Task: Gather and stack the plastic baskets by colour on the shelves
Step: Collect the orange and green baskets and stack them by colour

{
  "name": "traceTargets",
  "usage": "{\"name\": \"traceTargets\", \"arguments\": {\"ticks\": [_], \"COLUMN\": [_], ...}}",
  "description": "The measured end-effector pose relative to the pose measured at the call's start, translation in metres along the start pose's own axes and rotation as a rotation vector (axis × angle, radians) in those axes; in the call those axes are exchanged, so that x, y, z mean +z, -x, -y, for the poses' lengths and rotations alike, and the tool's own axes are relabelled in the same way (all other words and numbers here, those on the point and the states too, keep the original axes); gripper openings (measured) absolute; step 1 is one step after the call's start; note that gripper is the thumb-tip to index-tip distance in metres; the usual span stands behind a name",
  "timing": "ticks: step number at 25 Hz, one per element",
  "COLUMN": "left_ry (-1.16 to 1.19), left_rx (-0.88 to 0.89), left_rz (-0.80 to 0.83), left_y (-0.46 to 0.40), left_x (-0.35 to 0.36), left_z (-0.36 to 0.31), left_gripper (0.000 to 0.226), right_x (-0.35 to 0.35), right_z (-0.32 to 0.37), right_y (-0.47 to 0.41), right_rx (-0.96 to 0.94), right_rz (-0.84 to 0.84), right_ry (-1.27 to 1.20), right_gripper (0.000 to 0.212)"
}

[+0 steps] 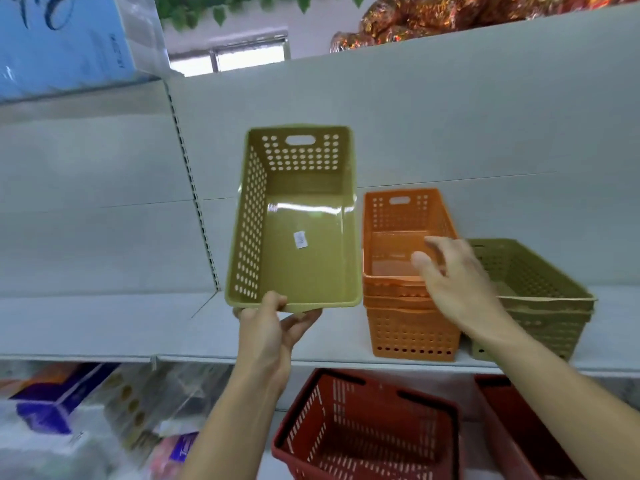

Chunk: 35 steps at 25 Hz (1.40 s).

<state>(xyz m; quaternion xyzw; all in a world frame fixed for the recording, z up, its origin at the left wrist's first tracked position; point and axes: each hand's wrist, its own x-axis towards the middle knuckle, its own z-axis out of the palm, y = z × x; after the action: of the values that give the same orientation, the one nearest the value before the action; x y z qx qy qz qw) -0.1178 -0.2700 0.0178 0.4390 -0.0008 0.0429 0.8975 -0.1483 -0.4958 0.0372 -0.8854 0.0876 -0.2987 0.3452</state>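
We see left hand grasping near rim of olive basket, raised above shelf; right hand released, fingers spread over orange stack; olive stack right.

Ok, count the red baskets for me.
2: both below the shelf. One red basket sits centre; another at right is cut off by the right arm and the frame edge. More may be hidden.

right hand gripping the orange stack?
No, the right hand hovers open above the orange stack, fingers spread.
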Motion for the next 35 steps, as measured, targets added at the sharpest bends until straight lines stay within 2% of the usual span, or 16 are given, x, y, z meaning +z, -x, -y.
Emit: {"name": "traceTargets", "arguments": {"ticks": [2,4,9,11,14,17,20,23,26,29,32,35], "left_ry": [-0.006,-0.014,-0.120,-0.310,-0.764,-1.368,-1.640,-1.652,-1.666,-1.699,-1.714,-1.759], "left_rx": [0.009,0.029,0.067,0.135,0.453,0.777,0.858,0.919,0.952,0.975,0.972,0.946], "left_rz": [0.069,0.143,0.321,0.455,0.660,0.568,0.487,0.363,0.310,0.254,0.215,0.226], "left_y": [0.004,0.009,0.028,0.032,0.024,-0.002,-0.020,-0.025,-0.014,-0.007,-0.004,0.004], "left_x": [0.010,0.022,0.068,0.086,0.107,0.123,0.130,0.126,0.127,0.132,0.133,0.131], "left_z": [0.003,0.007,0.031,0.050,0.089,0.127,0.147,0.155,0.154,0.156,0.159,0.163], "left_gripper": [0.049,0.048,0.041,0.051,0.075,0.065,0.048,0.043,0.044,0.043,0.040,0.041], "right_x": [0.002,0.002,-0.021,-0.049,-0.102,-0.145,-0.157,-0.151,-0.143,-0.137,-0.137,-0.138], "right_z": [0.023,0.038,0.017,-0.006,-0.052,-0.102,-0.149,-0.186,-0.202,-0.209,-0.212,-0.211], "right_y": [0.021,0.034,0.024,0.011,-0.009,-0.027,-0.043,-0.054,-0.062,-0.071,-0.066,-0.040], "right_rx": [-0.101,-0.160,-0.172,-0.111,0.015,0.074,0.120,0.159,0.215,0.230,0.135,-0.011], "right_rz": [0.140,0.165,-0.186,-0.305,-0.433,-0.448,-0.378,-0.213,-0.016,0.126,0.104,0.052], "right_ry": [-0.209,-0.325,-0.239,-0.221,-0.265,-0.250,-0.209,-0.175,-0.122,0.090,0.475,0.519], "right_gripper": [0.044,0.030,0.027,0.022,0.019,0.021,0.021,0.022,0.024,0.024,0.024,0.039]}}
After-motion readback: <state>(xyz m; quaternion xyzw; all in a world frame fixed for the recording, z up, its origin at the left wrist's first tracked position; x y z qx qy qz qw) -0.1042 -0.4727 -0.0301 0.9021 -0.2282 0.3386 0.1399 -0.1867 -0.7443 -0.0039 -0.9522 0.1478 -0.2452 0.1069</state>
